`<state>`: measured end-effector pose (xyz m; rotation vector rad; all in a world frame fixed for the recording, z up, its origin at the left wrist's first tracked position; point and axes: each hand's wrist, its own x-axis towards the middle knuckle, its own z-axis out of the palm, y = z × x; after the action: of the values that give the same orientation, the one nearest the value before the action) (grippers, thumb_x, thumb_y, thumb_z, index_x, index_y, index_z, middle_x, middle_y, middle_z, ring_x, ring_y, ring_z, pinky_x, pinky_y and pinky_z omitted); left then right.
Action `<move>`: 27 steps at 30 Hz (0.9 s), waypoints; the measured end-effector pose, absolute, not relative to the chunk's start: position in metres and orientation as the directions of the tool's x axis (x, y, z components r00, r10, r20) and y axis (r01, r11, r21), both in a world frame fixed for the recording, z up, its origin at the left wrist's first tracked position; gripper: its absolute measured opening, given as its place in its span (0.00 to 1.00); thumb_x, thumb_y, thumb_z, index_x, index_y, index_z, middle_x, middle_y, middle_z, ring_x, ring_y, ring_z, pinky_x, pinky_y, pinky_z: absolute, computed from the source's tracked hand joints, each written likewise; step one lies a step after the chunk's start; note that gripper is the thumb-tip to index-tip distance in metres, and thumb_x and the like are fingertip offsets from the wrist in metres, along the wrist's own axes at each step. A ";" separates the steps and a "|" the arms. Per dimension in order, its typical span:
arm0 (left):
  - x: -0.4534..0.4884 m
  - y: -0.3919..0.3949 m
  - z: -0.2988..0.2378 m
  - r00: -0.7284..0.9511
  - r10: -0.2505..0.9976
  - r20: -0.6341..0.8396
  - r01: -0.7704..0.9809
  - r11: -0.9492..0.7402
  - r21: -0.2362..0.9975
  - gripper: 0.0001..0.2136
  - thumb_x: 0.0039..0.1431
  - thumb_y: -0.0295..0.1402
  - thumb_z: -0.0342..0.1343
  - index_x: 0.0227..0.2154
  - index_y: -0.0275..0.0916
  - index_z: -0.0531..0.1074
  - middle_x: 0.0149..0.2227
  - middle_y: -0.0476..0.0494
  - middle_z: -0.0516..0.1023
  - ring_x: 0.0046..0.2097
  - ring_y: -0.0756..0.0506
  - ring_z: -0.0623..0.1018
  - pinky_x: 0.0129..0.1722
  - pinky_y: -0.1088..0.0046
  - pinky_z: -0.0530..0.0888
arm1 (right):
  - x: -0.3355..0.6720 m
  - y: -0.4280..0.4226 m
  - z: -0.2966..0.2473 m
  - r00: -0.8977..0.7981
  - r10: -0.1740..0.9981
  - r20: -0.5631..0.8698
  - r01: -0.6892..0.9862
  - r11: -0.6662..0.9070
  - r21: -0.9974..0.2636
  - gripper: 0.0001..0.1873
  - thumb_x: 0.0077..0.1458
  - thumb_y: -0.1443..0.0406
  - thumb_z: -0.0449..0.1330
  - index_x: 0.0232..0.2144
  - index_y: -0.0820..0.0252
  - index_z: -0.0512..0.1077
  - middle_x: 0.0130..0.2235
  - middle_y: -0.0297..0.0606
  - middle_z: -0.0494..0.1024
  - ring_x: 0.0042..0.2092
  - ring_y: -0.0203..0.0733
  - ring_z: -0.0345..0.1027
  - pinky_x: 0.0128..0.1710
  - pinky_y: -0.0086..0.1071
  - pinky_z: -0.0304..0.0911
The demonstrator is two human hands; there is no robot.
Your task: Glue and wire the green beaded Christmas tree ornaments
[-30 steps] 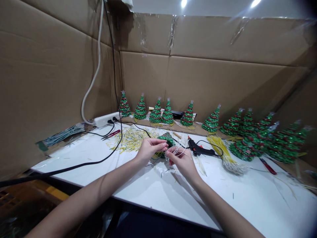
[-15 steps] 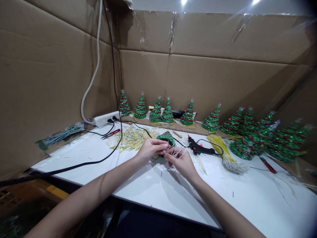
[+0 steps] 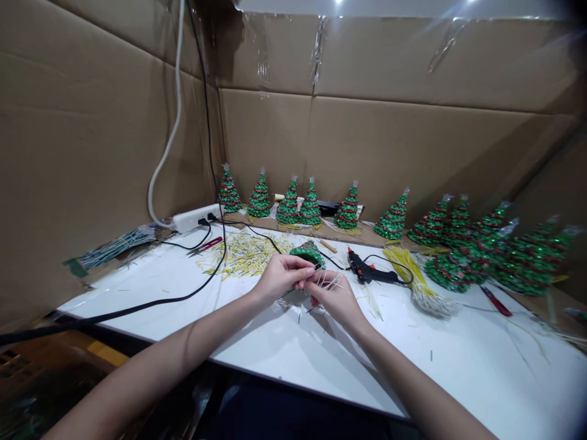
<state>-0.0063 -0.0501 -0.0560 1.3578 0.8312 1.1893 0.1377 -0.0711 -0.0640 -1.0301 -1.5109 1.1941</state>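
Near the middle of the white tabletop point(image 3: 284, 360), a loose tuft of white wires point(image 3: 334, 282) is held between 2 bare hands. The strands are grasped in the curled fingers of the right hand point(image 3: 334, 300), with loose ends splayed over it, and are pinched at the thumb and forefinger of the left hand point(image 3: 285, 278), whose tips are set right beside the right hand's. Just beyond the fingertips, a small green tree point(image 3: 309, 250) is seen tilted over, partly hidden by the hands; whether it is touched cannot be told. To its left, yellow and green clippings point(image 3: 245, 253) are scattered, with red-handled snips point(image 3: 211, 242) laid beside them. To its right, a black glue gun point(image 3: 372, 273) is laid near a bundle of yellow wires point(image 3: 406, 264). Along the cardboard wall point(image 3: 389, 140), decorated trees point(image 3: 310, 205) are lined up.
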 end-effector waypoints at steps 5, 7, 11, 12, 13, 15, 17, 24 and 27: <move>-0.007 -0.050 -0.053 0.173 0.971 0.165 -0.177 -0.135 0.975 0.14 0.41 0.38 0.68 0.27 0.31 0.77 0.18 0.49 0.73 0.19 0.55 0.67 0.19 0.80 0.62 | 0.139 -0.072 -0.060 -0.122 0.979 0.165 -0.047 0.160 -0.986 0.13 0.47 0.57 0.62 0.25 0.62 0.68 0.20 0.29 0.69 0.17 0.30 0.59 0.16 0.24 0.58; -0.007 -0.051 -0.052 0.165 0.973 0.159 -0.191 -0.127 0.973 0.14 0.40 0.38 0.68 0.27 0.31 0.77 0.19 0.48 0.74 0.19 0.55 0.67 0.19 0.80 0.62 | 0.140 -0.072 -0.059 -0.072 0.979 0.193 -0.115 0.184 -0.976 0.15 0.48 0.56 0.63 0.30 0.61 0.68 0.20 0.28 0.69 0.17 0.30 0.60 0.17 0.25 0.58; -0.005 -0.053 -0.051 0.172 0.975 0.139 -0.195 -0.104 0.975 0.15 0.38 0.38 0.69 0.26 0.31 0.77 0.21 0.47 0.75 0.19 0.55 0.67 0.20 0.79 0.62 | 0.142 -0.069 -0.063 -0.002 0.979 0.206 -0.207 0.201 -0.957 0.16 0.48 0.54 0.63 0.31 0.61 0.70 0.20 0.28 0.68 0.18 0.31 0.59 0.17 0.25 0.58; -0.005 -0.054 -0.051 0.178 0.975 0.135 -0.195 -0.099 0.976 0.15 0.38 0.38 0.69 0.26 0.31 0.77 0.20 0.47 0.75 0.19 0.55 0.67 0.20 0.79 0.62 | 0.142 -0.069 -0.064 -0.004 0.980 0.201 -0.212 0.196 -0.957 0.17 0.48 0.54 0.64 0.31 0.62 0.70 0.20 0.28 0.68 0.18 0.31 0.60 0.17 0.26 0.58; -0.005 -0.054 -0.051 0.188 0.973 0.131 -0.197 -0.094 0.976 0.15 0.38 0.38 0.69 0.26 0.31 0.77 0.20 0.48 0.74 0.19 0.55 0.67 0.20 0.79 0.63 | 0.142 -0.068 -0.065 -0.008 0.980 0.200 -0.211 0.194 -0.958 0.17 0.47 0.54 0.64 0.32 0.62 0.71 0.20 0.28 0.68 0.18 0.31 0.60 0.18 0.26 0.59; -0.005 -0.054 -0.052 0.217 0.969 0.119 -0.199 -0.075 0.977 0.15 0.39 0.38 0.69 0.27 0.31 0.78 0.20 0.48 0.74 0.20 0.55 0.68 0.21 0.79 0.63 | 0.143 -0.067 -0.067 -0.016 0.977 0.213 -0.195 0.205 -0.959 0.18 0.47 0.54 0.65 0.33 0.63 0.73 0.21 0.29 0.68 0.19 0.31 0.60 0.18 0.26 0.59; -0.005 -0.053 -0.054 0.243 0.965 0.101 -0.200 -0.052 0.978 0.15 0.39 0.37 0.69 0.27 0.31 0.78 0.19 0.48 0.74 0.20 0.55 0.69 0.21 0.79 0.63 | 0.143 -0.067 -0.068 -0.018 0.973 0.231 -0.174 0.225 -0.959 0.17 0.48 0.54 0.65 0.32 0.63 0.74 0.21 0.30 0.69 0.19 0.31 0.60 0.19 0.26 0.59; -0.006 -0.050 -0.057 0.227 0.973 0.037 -0.311 0.036 0.950 0.14 0.38 0.35 0.70 0.28 0.31 0.79 0.19 0.48 0.74 0.22 0.55 0.70 0.23 0.80 0.66 | 0.142 -0.072 -0.063 -0.046 0.958 0.282 0.007 0.283 -0.959 0.15 0.49 0.56 0.63 0.28 0.65 0.76 0.20 0.32 0.71 0.19 0.31 0.59 0.19 0.26 0.57; -0.006 -0.051 -0.054 0.248 0.969 0.013 -0.320 0.069 0.945 0.14 0.39 0.34 0.69 0.29 0.30 0.79 0.19 0.48 0.72 0.21 0.56 0.68 0.22 0.81 0.64 | 0.141 -0.075 -0.060 -0.060 0.949 0.308 0.072 0.312 -0.947 0.15 0.49 0.56 0.62 0.27 0.65 0.77 0.19 0.33 0.71 0.19 0.31 0.58 0.19 0.25 0.57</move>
<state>-0.0058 -0.0513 -0.0544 1.0517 0.8013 1.1461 0.1406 -0.0755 -0.0602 -1.0054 -1.4355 0.9661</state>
